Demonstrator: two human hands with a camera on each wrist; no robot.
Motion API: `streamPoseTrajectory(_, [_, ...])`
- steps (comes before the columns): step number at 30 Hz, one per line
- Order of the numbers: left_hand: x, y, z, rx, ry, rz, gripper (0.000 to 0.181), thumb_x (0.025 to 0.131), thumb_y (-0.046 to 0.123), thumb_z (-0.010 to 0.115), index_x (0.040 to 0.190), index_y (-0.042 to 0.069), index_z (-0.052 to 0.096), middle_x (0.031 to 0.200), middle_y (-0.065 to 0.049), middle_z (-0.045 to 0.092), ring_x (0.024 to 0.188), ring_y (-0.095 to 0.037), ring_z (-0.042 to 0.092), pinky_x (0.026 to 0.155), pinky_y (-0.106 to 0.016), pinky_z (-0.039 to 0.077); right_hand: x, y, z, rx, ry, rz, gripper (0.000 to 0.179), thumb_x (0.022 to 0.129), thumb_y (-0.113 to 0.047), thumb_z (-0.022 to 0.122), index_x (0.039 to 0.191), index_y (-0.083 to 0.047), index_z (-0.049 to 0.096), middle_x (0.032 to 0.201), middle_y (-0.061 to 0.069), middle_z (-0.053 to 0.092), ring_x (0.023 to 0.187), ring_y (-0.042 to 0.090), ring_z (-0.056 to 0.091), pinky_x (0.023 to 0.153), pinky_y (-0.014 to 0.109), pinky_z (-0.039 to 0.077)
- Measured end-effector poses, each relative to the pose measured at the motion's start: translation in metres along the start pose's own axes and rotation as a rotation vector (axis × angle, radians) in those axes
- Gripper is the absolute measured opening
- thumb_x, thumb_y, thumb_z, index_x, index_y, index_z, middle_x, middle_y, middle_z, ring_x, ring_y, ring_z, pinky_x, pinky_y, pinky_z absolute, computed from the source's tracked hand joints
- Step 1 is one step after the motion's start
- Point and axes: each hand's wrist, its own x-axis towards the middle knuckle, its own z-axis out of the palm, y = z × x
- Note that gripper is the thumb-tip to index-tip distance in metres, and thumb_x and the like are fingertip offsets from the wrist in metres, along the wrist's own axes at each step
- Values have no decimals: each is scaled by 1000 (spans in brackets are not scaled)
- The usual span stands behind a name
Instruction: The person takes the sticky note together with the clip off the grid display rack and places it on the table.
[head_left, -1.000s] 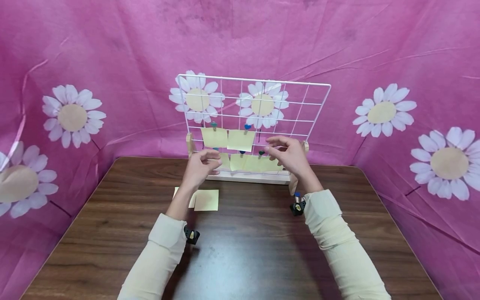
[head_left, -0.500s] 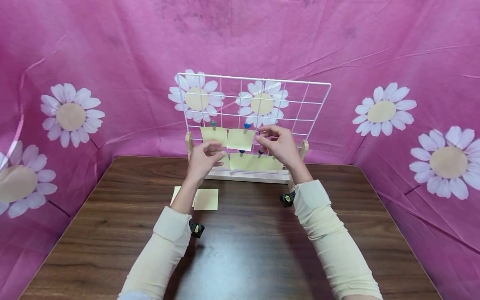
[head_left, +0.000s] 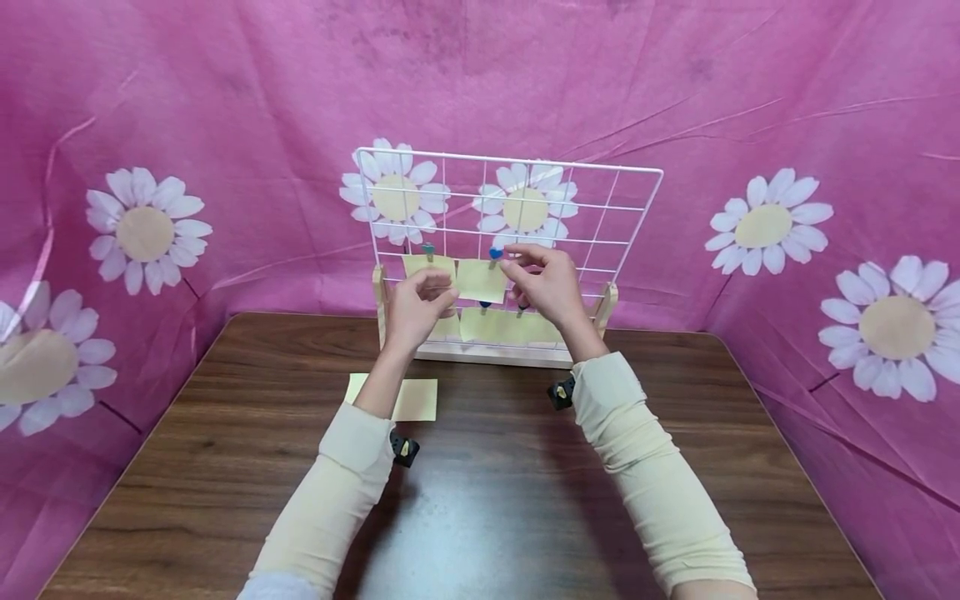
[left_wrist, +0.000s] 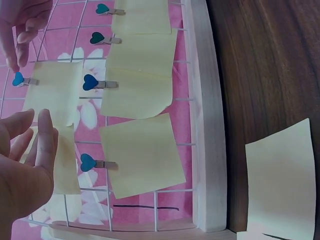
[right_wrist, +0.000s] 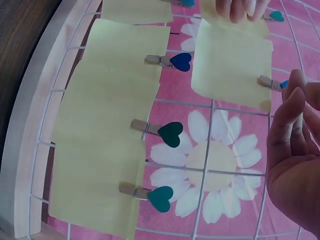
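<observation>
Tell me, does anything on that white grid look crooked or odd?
Yes: the lower row's leftmost note hangs askew to the grid wires, and the next note curls at one bottom corner.

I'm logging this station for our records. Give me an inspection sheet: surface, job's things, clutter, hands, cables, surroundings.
Surface: dark wood-grain table, patch of glare.
Job's things: yellow notes clipped in two rows on a white wire grid; loose notes on the table.
Clutter: nothing seen.
Hands: left hand by the upper-left note; right hand at the upper-right note's blue heart clip, grip unclear.
Cables: nothing seen.
Surroundings: pink daisy-print backdrop.
</observation>
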Motion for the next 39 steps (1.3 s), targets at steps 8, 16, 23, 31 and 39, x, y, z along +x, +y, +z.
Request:
streamPoseTrajectory(8, [4, 1, 7, 27, 3, 24, 31, 90, -5, 73, 119, -8, 65, 115, -24, 67, 98, -29, 67, 74, -35, 65, 4, -1, 7, -63, 10, -53, 35, 96, -14, 72, 128, 0, 68, 99, 19, 74, 56, 28, 67, 44, 34, 59])
streamPoseTrajectory(16, [10, 4, 16, 77, 30, 53, 33, 89, -3, 74, 121, -4, 66, 110, -21, 67, 97, -27, 66, 72, -48, 65, 5, -2, 14, -133, 17, -77, 38, 96, -12, 70, 131, 1, 65, 96, 18, 74, 51, 16, 64, 42, 23, 55])
streamPoseTrajectory(23, [14, 5, 17, 196, 60, 111, 26, 89, 3, 76, 114, -1, 70, 95, -14, 68, 90, -24, 64, 75, -41, 63, 9, 0, 19, -166, 7, -39, 35, 97, -14, 69, 129, 0, 66, 95, 18, 74, 50, 11, 63, 41, 20, 51])
streamPoseTrajectory(31, [15, 8, 20, 231, 40, 94, 25, 91, 10, 75, 113, -1, 71, 98, -15, 68, 95, -29, 65, 89, -37, 56, 11, 0, 21, -152, 12, -30, 32, 99, -21, 67, 122, 1, 69, 90, 15, 74, 52, 15, 65, 40, 21, 50])
streamPoseTrajectory(39, [15, 12, 26, 212, 34, 85, 24, 91, 9, 74, 113, 1, 71, 99, -14, 69, 92, -27, 65, 81, -34, 58, 13, -3, 24, -120, 21, -14, 32, 100, -21, 67, 122, 2, 69, 90, 17, 74, 51, 15, 64, 42, 25, 55])
